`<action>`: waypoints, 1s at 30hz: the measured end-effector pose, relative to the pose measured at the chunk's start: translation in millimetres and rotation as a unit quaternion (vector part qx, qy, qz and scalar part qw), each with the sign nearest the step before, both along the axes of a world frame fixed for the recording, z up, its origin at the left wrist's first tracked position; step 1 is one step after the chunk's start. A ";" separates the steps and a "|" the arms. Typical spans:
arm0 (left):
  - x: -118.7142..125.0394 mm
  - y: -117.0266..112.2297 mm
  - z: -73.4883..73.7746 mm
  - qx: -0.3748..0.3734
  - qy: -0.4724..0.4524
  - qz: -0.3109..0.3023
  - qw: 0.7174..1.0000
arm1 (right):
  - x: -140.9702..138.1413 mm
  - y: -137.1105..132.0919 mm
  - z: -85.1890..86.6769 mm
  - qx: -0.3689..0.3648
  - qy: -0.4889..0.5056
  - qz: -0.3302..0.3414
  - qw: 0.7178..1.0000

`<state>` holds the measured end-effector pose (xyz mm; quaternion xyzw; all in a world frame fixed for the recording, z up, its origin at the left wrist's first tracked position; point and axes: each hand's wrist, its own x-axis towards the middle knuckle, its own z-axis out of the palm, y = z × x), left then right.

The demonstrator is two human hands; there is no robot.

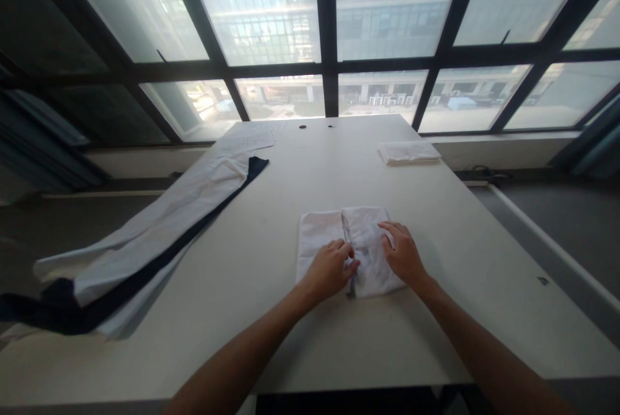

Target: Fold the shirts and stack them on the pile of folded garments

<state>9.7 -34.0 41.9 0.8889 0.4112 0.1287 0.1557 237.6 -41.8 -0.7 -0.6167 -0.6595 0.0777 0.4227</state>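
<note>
A white cloth piece [317,231], folded into a rough square, lies flat on the table in front of me. A greyish edge runs down its middle, where two folded panels meet. My left hand [332,266] rests on the left panel, its bent fingers and thumb at that middle edge with a small gap between them. My right hand [403,252] touches the right panel near its outer side, fingers stretched and apart. Part of the cloth is hidden under both hands.
Along the left side of the white table [329,170] lie long white cloths [169,215] with a dark navy strip [194,231], hanging past the edge. Papers [249,135] lie at the far left. A folded white stack [409,152] sits far right, near the windows.
</note>
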 end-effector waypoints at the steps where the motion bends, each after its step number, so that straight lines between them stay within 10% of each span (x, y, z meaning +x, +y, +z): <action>1: 0.3 -4.0 3.6 -0.015 0.006 -0.036 0.999 | 0.7 0.0 0.2 0.000 -0.002 0.004 1.000; 5: 2.9 -19.2 6.0 -0.004 0.031 -0.151 0.988 | -5.9 2.4 -4.2 -0.017 -0.019 0.016 1.000; 12: 9.8 -17.9 -7.4 0.074 0.010 -0.168 0.983 | -11.1 1.3 -3.7 -0.053 -0.009 0.028 0.998; 18: 13.7 -16.2 -13.5 0.159 -0.065 -0.147 0.974 | -1.2 -37.9 24.0 -0.069 -0.010 0.199 0.978; 30: 6.6 -10.7 -7.7 0.022 -0.019 -0.192 0.981 | -6.7 -69.1 7.4 -0.113 -0.170 0.176 0.963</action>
